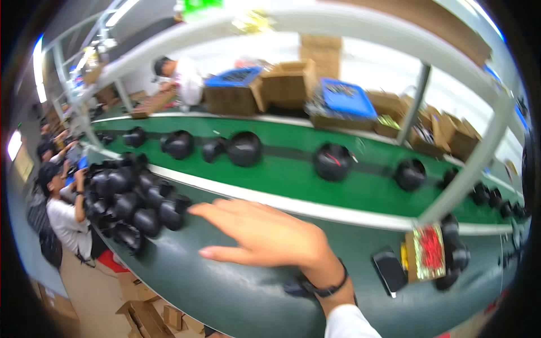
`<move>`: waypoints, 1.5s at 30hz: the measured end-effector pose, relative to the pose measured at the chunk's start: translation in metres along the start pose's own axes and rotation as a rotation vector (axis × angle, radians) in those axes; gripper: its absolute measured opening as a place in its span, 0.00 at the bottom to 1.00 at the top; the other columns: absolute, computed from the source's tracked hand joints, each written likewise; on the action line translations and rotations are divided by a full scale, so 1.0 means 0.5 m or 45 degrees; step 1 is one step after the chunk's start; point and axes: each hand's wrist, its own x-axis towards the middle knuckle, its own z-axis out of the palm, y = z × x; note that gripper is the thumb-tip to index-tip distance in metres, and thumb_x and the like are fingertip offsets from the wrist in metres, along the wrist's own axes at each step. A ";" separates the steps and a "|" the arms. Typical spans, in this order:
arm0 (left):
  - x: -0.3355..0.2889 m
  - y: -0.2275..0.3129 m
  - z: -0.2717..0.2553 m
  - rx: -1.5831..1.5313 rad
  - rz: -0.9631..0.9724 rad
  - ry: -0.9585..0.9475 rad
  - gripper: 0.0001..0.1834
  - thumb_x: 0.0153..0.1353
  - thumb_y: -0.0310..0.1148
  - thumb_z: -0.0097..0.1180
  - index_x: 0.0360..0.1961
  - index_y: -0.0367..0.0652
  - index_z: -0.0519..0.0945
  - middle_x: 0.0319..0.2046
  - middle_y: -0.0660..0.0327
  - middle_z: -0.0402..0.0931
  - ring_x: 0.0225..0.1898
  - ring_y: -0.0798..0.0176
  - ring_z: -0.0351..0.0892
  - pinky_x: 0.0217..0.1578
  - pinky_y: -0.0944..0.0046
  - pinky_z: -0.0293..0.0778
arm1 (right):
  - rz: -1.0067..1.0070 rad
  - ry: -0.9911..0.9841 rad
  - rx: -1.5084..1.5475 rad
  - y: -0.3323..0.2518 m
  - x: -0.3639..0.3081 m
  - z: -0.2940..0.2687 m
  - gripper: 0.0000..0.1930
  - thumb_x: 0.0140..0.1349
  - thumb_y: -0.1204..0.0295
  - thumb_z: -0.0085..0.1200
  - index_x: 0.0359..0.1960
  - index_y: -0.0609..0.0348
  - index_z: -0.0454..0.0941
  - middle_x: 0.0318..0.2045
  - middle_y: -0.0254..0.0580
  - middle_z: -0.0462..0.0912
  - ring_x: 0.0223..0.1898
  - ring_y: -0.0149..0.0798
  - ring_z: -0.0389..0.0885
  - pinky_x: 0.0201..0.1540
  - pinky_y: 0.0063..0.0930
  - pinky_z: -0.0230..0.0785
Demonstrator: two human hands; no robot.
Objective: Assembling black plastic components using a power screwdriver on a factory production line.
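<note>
My right hand reaches leftward over the dark green bench, back of the hand up. Its fingers are stretched out, the thumb stands apart, and it holds nothing. The fingertips come close to a pile of glossy black, rounded, helmet-like shells on the left of the bench; whether they touch is hard to tell. A dark band circles my wrist. Beside the wrist lies a small black piece, partly hidden and not clear in kind. My left hand is out of view.
Beyond the bench, a green conveyor belt carries more black shells. A phone and a box of red pieces lie to the right. A slanting white post rises there. Co-workers sit left; cardboard boxes cover the floor.
</note>
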 end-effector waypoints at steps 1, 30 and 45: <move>-0.006 -0.018 0.011 -0.044 0.006 -0.063 0.20 0.78 0.40 0.45 0.53 0.33 0.82 0.45 0.48 0.85 0.49 0.52 0.83 0.51 0.57 0.77 | 0.029 -0.038 0.015 0.011 0.000 0.004 0.33 0.70 0.51 0.57 0.65 0.66 0.68 0.43 0.54 0.79 0.48 0.56 0.79 0.53 0.46 0.71; -0.021 -0.242 0.019 -0.151 -0.454 -0.463 0.21 0.77 0.41 0.46 0.54 0.34 0.81 0.45 0.47 0.84 0.49 0.51 0.83 0.52 0.57 0.77 | 0.394 0.018 0.368 0.071 -0.037 0.159 0.28 0.56 0.58 0.68 0.50 0.68 0.76 0.42 0.53 0.84 0.50 0.55 0.82 0.54 0.49 0.74; 0.227 -0.181 0.123 0.160 -0.511 -0.461 0.21 0.77 0.41 0.46 0.54 0.34 0.81 0.45 0.47 0.84 0.49 0.51 0.83 0.52 0.58 0.76 | 0.977 0.218 -0.424 0.132 -0.429 0.234 0.45 0.65 0.42 0.53 0.75 0.62 0.60 0.77 0.69 0.49 0.80 0.61 0.40 0.80 0.53 0.32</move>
